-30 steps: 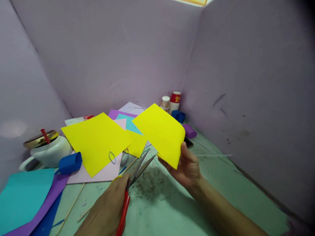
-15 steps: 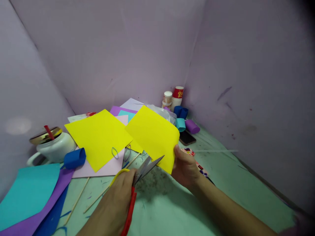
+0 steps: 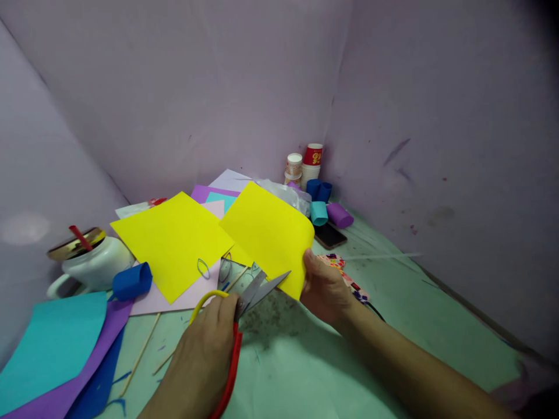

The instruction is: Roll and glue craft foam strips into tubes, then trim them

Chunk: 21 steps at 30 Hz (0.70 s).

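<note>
My left hand (image 3: 209, 337) is closed on a pair of scissors (image 3: 262, 293) with one red and one yellow handle. Their blades are spread apart at the near edge of a yellow sheet (image 3: 266, 227), one blade showing in front of it. At that sheet's right end, my right hand (image 3: 325, 288) pinches it, and the sheet bends upward there. Another yellow sheet (image 3: 174, 244) lies flat to the left, partly over a pale pink sheet (image 3: 174, 302). A small loop of thin strip (image 3: 203, 268) rests on it.
At left stand a white mug (image 3: 98, 267) and a rolled blue piece (image 3: 131, 281), beside a turquoise sheet (image 3: 56, 343). Paper cups (image 3: 312, 160), a turquoise roll (image 3: 318, 213), a purple roll (image 3: 340, 215) and a phone (image 3: 331, 236) sit at the back. A thin stick (image 3: 140, 355) lies in front.
The view has shifted slightly. Both hands keep their hold on the scissors and the yellow sheet, and the blades remain apart at the sheet's near edge.
</note>
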Motion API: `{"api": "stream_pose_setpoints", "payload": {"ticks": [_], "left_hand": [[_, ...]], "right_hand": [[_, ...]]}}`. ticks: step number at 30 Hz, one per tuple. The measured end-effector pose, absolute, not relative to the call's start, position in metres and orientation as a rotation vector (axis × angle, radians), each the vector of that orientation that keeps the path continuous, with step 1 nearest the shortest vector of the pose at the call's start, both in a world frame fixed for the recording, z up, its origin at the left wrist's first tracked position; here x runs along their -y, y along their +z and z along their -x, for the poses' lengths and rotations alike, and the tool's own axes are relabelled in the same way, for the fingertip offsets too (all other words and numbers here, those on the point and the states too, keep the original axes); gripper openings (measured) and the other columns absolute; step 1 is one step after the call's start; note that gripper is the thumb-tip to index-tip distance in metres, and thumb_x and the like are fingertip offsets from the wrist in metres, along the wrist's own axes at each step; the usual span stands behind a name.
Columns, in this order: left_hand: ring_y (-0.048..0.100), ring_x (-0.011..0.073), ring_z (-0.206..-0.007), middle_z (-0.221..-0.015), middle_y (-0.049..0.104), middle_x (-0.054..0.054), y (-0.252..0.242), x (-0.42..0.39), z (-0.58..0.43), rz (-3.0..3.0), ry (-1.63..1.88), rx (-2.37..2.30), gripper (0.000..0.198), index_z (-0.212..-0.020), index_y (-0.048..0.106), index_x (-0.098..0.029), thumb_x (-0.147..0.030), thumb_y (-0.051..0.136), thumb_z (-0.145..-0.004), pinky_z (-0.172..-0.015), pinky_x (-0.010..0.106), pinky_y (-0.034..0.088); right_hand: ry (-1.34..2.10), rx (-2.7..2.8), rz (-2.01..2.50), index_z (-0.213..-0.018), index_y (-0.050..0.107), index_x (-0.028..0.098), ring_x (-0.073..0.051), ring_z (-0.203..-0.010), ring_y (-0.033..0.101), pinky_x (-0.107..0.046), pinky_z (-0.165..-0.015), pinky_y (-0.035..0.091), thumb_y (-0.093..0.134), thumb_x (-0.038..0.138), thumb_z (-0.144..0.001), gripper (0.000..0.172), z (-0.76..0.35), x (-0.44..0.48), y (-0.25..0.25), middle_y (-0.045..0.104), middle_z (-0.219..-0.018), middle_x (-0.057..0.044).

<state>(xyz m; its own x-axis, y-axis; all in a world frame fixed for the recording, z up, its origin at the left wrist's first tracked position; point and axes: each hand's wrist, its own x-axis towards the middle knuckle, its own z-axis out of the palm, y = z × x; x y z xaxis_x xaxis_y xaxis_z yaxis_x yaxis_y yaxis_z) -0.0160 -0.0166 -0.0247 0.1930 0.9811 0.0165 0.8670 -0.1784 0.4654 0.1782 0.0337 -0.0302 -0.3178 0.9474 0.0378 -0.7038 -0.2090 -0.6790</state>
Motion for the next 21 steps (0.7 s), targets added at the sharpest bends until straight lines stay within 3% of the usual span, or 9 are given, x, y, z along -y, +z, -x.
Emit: {"api": "stream_pose_setpoints", "payload": {"ticks": [5,17,21], "left_hand": [[0.058,0.0275,-0.093,-0.101,0.060,0.011,-0.024,0.017,0.016,-2.219,0.198,-1.780,0.037,-0.110,0.049,-0.021,-0.010,0.026,-0.084,-0.074,0.038,0.042],[0.062,0.0249,-0.096,-0.107,0.067,0.010,-0.031,0.017,0.016,-2.168,0.451,-1.650,0.040,-0.116,0.054,-0.025,-0.016,0.034,-0.082,-0.079,0.033,0.045],[0.062,0.0262,-0.097,-0.112,0.066,0.009,-0.025,0.011,0.030,-2.125,0.381,-1.638,0.041,-0.119,0.052,-0.028,-0.020,0.035,-0.082,-0.079,0.034,0.045]], "right_hand": [[1.810,0.633,0.493,-0.098,0.066,0.018,-0.028,-0.106,0.062,-0.040,-0.092,0.049,0.071,0.043,-0.067,0.039,-0.178,-0.035,-0.033,0.072,-0.102,-0.008],[1.763,0.605,0.495,-0.099,0.065,0.019,-0.028,-0.105,0.063,-0.042,-0.091,0.050,0.071,0.042,-0.066,0.041,-0.182,-0.040,-0.033,0.072,-0.103,-0.008],[1.687,0.674,0.498,-0.100,0.063,0.020,-0.027,-0.106,0.062,-0.039,-0.090,0.050,0.072,0.041,-0.066,0.040,-0.185,-0.042,-0.029,0.071,-0.103,-0.007]]}}
